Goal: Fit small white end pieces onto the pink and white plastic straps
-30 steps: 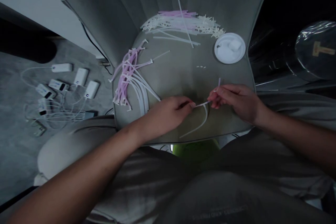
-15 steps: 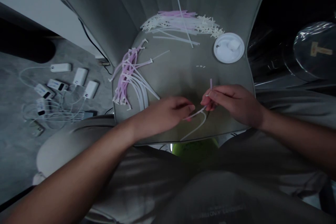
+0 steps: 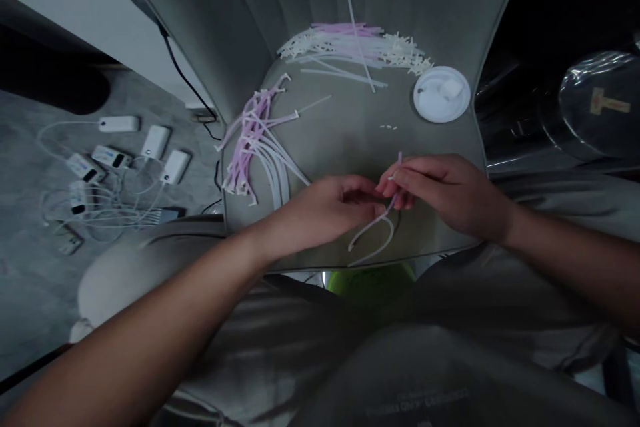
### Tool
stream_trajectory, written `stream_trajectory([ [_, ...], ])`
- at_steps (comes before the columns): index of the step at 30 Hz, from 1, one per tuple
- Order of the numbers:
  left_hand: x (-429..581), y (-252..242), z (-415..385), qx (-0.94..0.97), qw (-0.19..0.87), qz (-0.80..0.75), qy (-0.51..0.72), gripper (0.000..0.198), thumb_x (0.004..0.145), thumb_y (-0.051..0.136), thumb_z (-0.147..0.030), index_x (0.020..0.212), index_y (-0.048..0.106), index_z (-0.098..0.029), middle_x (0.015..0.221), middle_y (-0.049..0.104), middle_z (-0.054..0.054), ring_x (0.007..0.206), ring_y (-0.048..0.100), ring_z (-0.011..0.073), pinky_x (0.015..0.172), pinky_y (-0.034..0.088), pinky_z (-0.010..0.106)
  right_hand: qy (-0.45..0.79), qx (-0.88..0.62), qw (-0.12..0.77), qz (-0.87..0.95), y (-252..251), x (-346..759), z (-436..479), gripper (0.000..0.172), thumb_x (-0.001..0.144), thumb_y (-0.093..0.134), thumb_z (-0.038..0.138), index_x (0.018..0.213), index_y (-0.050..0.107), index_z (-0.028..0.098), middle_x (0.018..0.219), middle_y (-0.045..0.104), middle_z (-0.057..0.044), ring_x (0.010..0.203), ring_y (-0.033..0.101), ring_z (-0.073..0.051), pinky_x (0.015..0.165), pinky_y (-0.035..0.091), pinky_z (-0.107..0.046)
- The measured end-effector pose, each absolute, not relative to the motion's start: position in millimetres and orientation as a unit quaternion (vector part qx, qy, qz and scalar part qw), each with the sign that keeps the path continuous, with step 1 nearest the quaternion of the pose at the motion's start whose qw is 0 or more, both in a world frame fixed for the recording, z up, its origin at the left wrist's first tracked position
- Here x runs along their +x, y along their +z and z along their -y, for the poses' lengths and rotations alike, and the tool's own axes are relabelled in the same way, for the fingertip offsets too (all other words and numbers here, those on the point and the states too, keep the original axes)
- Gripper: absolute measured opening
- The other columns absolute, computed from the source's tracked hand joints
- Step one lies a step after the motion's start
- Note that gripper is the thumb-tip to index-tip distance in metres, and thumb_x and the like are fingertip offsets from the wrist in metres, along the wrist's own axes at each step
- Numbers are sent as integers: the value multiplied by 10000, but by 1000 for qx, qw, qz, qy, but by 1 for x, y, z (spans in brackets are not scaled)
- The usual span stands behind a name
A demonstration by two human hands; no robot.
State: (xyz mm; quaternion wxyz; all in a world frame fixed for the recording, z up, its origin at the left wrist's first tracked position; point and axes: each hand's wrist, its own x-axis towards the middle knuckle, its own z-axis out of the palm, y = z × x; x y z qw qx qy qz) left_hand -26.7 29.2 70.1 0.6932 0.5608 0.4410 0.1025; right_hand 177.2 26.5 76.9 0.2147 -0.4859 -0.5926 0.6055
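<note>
My right hand (image 3: 440,190) is closed in a pinch on a thin pink tube (image 3: 393,203), whose upper end sticks out above the fingers. A small white piece shows at the right thumb tip. From the pink tube's lower end two thin white tubes (image 3: 390,233) hang in curves over the seat's front part. My left hand (image 3: 337,207) has moved in close, its thumb at the junction of the tubes and its fingertips near those of my right hand. Its fingers are curled and partly hidden. Tiny white connectors (image 3: 389,127) lie on the seat beyond.
The grey chair seat (image 3: 345,140) carries a pile of pink and white tubes (image 3: 350,43) at the back. Another bundle (image 3: 253,140) lies on the left. A white round dish (image 3: 441,110) stands back right. White devices with cables (image 3: 157,142) lie on the floor.
My left hand has slid right along the white tube to the junction, leaving that tube's end hanging free. My right hand keeps its pinch on the pink tube. The view has shifted slightly.
</note>
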Motion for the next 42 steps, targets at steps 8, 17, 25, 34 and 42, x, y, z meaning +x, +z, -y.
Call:
stream_trajectory([
  [8, -25, 63, -24, 575, 667, -464, 92, 324, 836, 597, -464, 1001, 724, -216, 939, 743, 19, 805, 672, 160, 687, 498, 256, 562, -498, 237, 617, 76, 179, -30, 305, 933, 527, 412, 797, 722, 222, 731, 690, 3, 679, 619, -114, 655, 487, -236],
  [17, -15, 57, -18, 585, 611, -498, 189, 320, 866, 591, -428, 1012, 721, -176, 864, 716, 24, 718, 599, 123, 604, 425, 217, 559, -494, 259, 614, 77, 178, -30, 321, 936, 513, 430, 823, 724, 216, 794, 710, -12, 723, 628, -129, 680, 516, -257],
  [25, -16, 62, -21, 584, 599, -504, 214, 257, 885, 580, -393, 992, 706, -197, 823, 671, -10, 683, 544, 95, 620, 415, 206, 524, -508, 279, 624, 74, 178, -34, 312, 949, 503, 404, 853, 735, 219, 803, 716, -31, 721, 644, -148, 684, 521, -282],
  [34, -16, 61, -21, 594, 579, -511, 224, 305, 911, 532, -441, 934, 707, -191, 689, 603, -23, 629, 523, 93, 588, 398, 205, 494, -528, 275, 634, 76, 173, -33, 347, 951, 483, 442, 878, 738, 218, 779, 706, -12, 658, 613, -127, 642, 471, -272],
  [42, -17, 61, -20, 585, 571, -522, 243, 296, 916, 537, -434, 982, 705, -200, 667, 599, -29, 572, 533, 81, 558, 404, 201, 440, -546, 255, 666, 77, 174, -34, 356, 954, 476, 443, 813, 718, 223, 662, 641, 3, 673, 596, -140, 640, 421, -281],
])
